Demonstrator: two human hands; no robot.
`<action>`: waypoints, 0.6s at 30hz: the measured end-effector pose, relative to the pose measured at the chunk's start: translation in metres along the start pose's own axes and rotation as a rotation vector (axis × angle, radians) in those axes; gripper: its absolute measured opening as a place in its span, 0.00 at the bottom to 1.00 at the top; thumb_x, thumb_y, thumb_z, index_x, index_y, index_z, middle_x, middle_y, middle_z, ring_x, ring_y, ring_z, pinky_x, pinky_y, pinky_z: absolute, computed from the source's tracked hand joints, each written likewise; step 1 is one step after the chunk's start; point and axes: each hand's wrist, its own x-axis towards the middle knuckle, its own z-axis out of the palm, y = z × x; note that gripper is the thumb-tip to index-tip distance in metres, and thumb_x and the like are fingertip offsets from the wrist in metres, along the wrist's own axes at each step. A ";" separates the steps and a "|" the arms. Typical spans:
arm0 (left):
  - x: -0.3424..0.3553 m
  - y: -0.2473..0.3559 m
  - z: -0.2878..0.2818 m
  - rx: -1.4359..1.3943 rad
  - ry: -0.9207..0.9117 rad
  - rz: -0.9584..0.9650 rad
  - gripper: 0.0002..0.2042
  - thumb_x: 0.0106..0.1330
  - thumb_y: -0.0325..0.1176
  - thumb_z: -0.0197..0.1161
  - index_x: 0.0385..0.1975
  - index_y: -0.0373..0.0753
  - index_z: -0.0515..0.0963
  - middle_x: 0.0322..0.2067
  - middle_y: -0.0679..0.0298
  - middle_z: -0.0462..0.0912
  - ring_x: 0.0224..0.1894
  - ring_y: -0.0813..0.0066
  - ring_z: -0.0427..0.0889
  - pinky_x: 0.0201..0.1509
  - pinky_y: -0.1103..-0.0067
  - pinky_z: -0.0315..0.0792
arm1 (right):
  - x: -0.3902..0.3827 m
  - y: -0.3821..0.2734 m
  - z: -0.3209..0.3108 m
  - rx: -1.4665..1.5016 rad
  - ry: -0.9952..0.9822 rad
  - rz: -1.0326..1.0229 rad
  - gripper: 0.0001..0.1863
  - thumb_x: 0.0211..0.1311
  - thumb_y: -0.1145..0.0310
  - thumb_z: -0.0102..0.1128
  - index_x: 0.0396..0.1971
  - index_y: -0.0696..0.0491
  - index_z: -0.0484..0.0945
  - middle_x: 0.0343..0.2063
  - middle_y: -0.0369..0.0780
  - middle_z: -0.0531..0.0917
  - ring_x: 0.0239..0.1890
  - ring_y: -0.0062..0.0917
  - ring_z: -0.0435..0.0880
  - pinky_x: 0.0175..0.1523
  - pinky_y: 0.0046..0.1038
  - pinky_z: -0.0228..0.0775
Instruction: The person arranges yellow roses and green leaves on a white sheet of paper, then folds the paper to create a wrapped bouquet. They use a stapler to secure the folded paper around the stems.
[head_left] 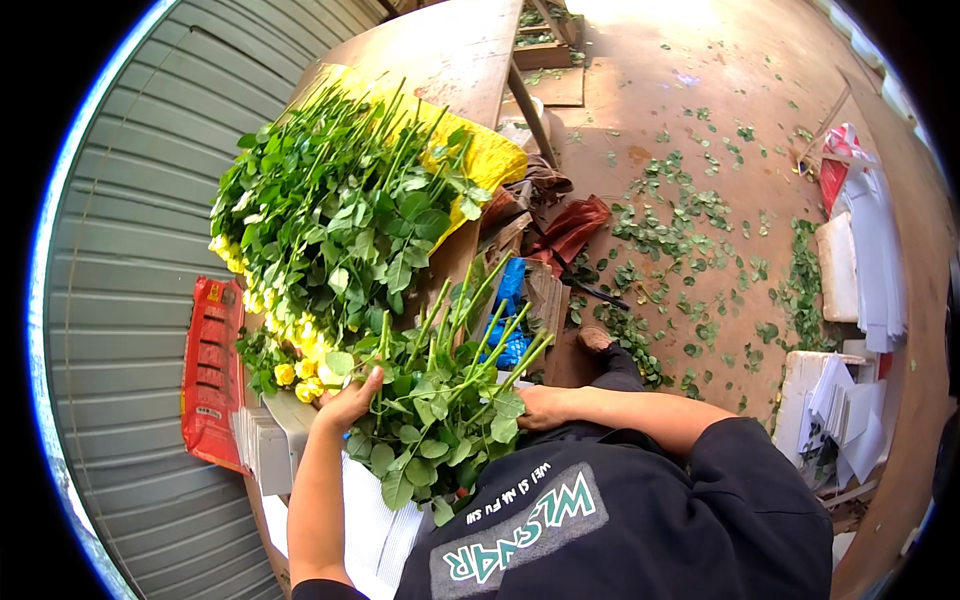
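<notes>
In front of my body lies a bunch of leafy green rose stems, cut ends pointing up and to the right. My left hand is closed at the bunch's left side, thumb up, around a rose whose stem rises beside the thumb. Yellow rose blooms show just beyond its fingers. My right hand is at the bunch's right edge, below the cut ends; leaves hide its fingertips. Farther off, a large heap of yellow roses lies with blooms to the left and stems to the upper right.
A yellow sheet lies under the heap on a wooden table. A red bag leans by the corrugated wall at left. Blue wrapping lies beyond the bunch. Fallen leaves litter the floor; white boxes stand at right.
</notes>
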 end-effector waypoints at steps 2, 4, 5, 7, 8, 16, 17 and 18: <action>-0.008 0.014 0.005 -0.127 0.020 0.093 0.35 0.58 0.60 0.43 0.53 0.34 0.61 0.51 0.52 0.67 0.54 0.63 0.63 0.58 0.77 0.53 | 0.000 -0.017 -0.010 -0.063 -0.078 -0.025 0.20 0.56 0.60 0.44 0.21 0.63 0.74 0.21 0.53 0.75 0.27 0.47 0.74 0.35 0.40 0.66; -0.012 0.014 0.007 -0.131 -0.003 0.171 0.34 0.56 0.59 0.50 0.49 0.31 0.64 0.46 0.53 0.71 0.49 0.64 0.68 0.54 0.77 0.59 | -0.003 -0.050 -0.024 0.000 -0.092 -0.017 0.18 0.57 0.60 0.44 0.24 0.61 0.74 0.22 0.52 0.75 0.28 0.45 0.75 0.36 0.38 0.66; -0.016 0.015 0.007 -0.103 0.003 0.164 0.34 0.55 0.58 0.52 0.47 0.29 0.64 0.44 0.52 0.71 0.47 0.66 0.68 0.53 0.77 0.60 | -0.005 -0.064 -0.032 0.029 -0.097 -0.010 0.17 0.58 0.60 0.43 0.26 0.59 0.74 0.22 0.51 0.76 0.28 0.44 0.75 0.36 0.38 0.66; -0.026 0.052 -0.001 0.018 -0.101 0.101 0.34 0.55 0.57 0.53 0.47 0.29 0.64 0.44 0.53 0.71 0.46 0.66 0.68 0.53 0.77 0.61 | -0.008 -0.082 -0.045 0.139 -0.095 0.027 0.16 0.59 0.59 0.43 0.28 0.57 0.73 0.22 0.48 0.76 0.29 0.40 0.76 0.37 0.35 0.66; -0.030 0.063 -0.005 0.081 -0.152 0.069 0.33 0.55 0.57 0.54 0.47 0.29 0.64 0.43 0.53 0.71 0.46 0.66 0.69 0.52 0.77 0.61 | -0.009 -0.090 -0.051 0.195 -0.093 0.043 0.16 0.59 0.59 0.43 0.29 0.56 0.73 0.22 0.47 0.76 0.29 0.38 0.76 0.37 0.34 0.66; -0.013 0.044 0.019 -0.079 -0.166 0.308 0.31 0.48 0.45 0.63 0.50 0.34 0.64 0.48 0.51 0.70 0.49 0.64 0.69 0.55 0.76 0.60 | 0.048 -0.135 -0.061 0.270 0.162 0.337 0.24 0.63 0.56 0.36 0.19 0.58 0.74 0.17 0.39 0.78 0.22 0.24 0.77 0.33 0.25 0.68; -0.013 0.045 0.021 -0.081 -0.134 0.347 0.29 0.48 0.43 0.63 0.49 0.35 0.66 0.47 0.52 0.71 0.49 0.65 0.69 0.55 0.77 0.60 | 0.055 -0.135 -0.062 0.379 0.186 0.404 0.25 0.63 0.56 0.35 0.19 0.58 0.74 0.17 0.39 0.78 0.21 0.24 0.76 0.32 0.25 0.67; -0.013 0.046 0.023 -0.085 -0.104 0.385 0.28 0.48 0.42 0.63 0.48 0.35 0.67 0.47 0.53 0.71 0.48 0.66 0.70 0.55 0.77 0.61 | 0.060 -0.135 -0.063 0.489 0.207 0.474 0.25 0.63 0.56 0.34 0.19 0.58 0.75 0.17 0.38 0.77 0.21 0.24 0.76 0.32 0.25 0.67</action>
